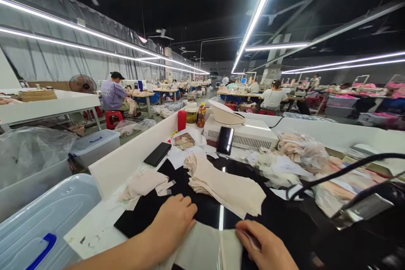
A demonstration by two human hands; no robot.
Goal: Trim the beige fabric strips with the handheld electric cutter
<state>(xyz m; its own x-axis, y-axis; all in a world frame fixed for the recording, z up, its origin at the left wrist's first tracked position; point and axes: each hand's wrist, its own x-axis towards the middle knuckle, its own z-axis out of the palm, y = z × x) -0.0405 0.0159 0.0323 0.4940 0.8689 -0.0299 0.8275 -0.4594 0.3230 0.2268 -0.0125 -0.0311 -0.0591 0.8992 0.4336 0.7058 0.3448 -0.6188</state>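
A pale cream fabric piece (198, 247) lies on the glossy black work surface at the near edge, its bottom cut off by the frame. Over its left side is my left hand (175, 221), fingers curled together and gripping the cloth by its upper left corner. At the upper right corner, my right hand (264, 242) pinches the edge between thumb and fingers. Just beyond both hands sits a fanned stack of cream fabric pieces (226, 183). A crumpled heap of similar cloth (144, 185) rests to the left of that stack.
A black phone (158, 154) lies flat at left; another phone (225, 140) leans against a white machine box (253, 133). Bottles (201, 114) stand behind. Bagged cloth (300, 147) and a black cable (341, 164) occupy the right. A lidded plastic bin (63, 206) is at lower left.
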